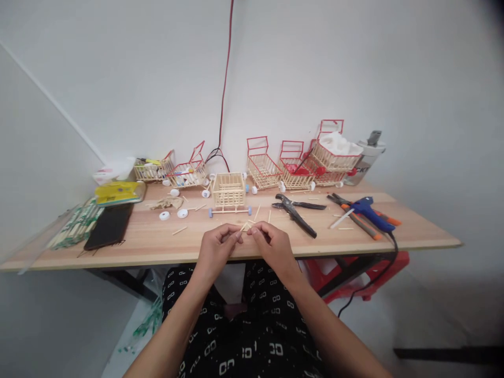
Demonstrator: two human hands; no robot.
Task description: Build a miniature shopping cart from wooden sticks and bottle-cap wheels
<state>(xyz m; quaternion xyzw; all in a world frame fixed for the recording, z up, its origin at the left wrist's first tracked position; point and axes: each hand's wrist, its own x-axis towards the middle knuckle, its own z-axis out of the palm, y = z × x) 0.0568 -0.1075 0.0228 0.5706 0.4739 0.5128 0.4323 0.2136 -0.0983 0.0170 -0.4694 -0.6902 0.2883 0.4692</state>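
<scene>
Close to the table's front edge, my left hand [219, 242] and my right hand [271, 242] face each other, fingertips almost meeting. Each is closed in a pinch on thin pale wooden sticks [247, 226], which meet at an angle between them. Whether the sticks are joined I cannot tell. Just beyond stands an unpainted miniature cart [229, 190] made of such sticks, with a wheeled axle [230, 211] at its front. Some loose stick pieces [180, 231] lie around my hands.
Several red-trimmed miniature carts [263, 170] line the wall. Pliers [295, 214], a blue glue gun [369, 212] and orange-handled pliers [364, 224] lie right. White discs [182, 213], a phone [109, 227], wrapped chopsticks [76, 224] and a yellow packet [120, 192] are left. Below stands a red stool [388, 273].
</scene>
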